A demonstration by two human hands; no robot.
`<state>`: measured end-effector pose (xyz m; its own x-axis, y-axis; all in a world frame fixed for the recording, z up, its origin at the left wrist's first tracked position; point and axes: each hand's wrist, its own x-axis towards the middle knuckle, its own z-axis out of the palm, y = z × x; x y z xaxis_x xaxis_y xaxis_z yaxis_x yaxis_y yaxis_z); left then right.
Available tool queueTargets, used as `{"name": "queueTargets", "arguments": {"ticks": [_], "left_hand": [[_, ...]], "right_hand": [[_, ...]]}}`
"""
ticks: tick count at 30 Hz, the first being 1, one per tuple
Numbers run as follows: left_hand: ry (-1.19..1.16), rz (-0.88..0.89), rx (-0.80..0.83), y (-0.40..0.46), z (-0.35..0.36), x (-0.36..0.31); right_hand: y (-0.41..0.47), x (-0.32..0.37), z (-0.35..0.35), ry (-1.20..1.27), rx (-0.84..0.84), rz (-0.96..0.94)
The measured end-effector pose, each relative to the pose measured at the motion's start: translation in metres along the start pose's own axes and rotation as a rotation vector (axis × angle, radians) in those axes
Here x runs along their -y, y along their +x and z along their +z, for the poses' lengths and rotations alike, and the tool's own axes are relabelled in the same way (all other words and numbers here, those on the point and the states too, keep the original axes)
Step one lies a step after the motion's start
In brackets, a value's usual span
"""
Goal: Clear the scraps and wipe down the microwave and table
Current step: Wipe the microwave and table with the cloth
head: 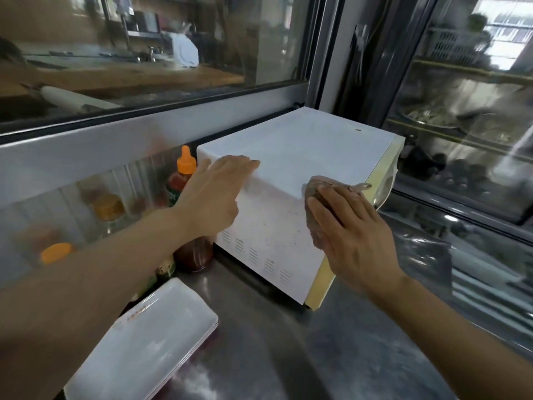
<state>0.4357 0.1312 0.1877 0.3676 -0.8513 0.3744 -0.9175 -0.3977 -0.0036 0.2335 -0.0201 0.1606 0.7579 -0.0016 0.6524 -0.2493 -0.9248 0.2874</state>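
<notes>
A white microwave (300,145) stands on the steel table (277,350), its vented side wall facing me and speckled with dirt. My left hand (215,194) lies flat with straight fingers on the near top edge of the microwave. My right hand (353,235) presses a brownish-grey cloth (315,194) against the side wall near the front corner, fingers straight over the cloth. A corner of the cloth sticks out past the microwave's cream front frame.
A stack of white rectangular plates (144,345) lies on the table at lower left. Sauce bottles with orange caps (184,168) stand left of the microwave against a steel ledge below a glass window. A glass-door display fridge (461,125) is on the right.
</notes>
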Motion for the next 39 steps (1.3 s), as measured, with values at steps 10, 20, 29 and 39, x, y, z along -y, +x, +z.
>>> {"name": "queueTargets", "arguments": {"ticks": [10, 20, 29, 39], "left_hand": [[-0.120, 0.036, -0.226, 0.005, 0.036, 0.024], [-0.086, 0.112, -0.239, 0.014, 0.035, 0.035], [0.023, 0.072, -0.137, 0.016, 0.022, 0.055], [0.243, 0.209, 0.062, 0.027, -0.004, 0.078]], "right_hand": [[-0.018, 0.028, 0.039, -0.345, -0.110, 0.005], [-0.057, 0.038, 0.057, -0.481, 0.456, -0.377], [0.006, 0.059, 0.081, -0.420, 0.163, -0.183], [0.029, 0.047, 0.069, -0.344, 0.137, -0.206]]}}
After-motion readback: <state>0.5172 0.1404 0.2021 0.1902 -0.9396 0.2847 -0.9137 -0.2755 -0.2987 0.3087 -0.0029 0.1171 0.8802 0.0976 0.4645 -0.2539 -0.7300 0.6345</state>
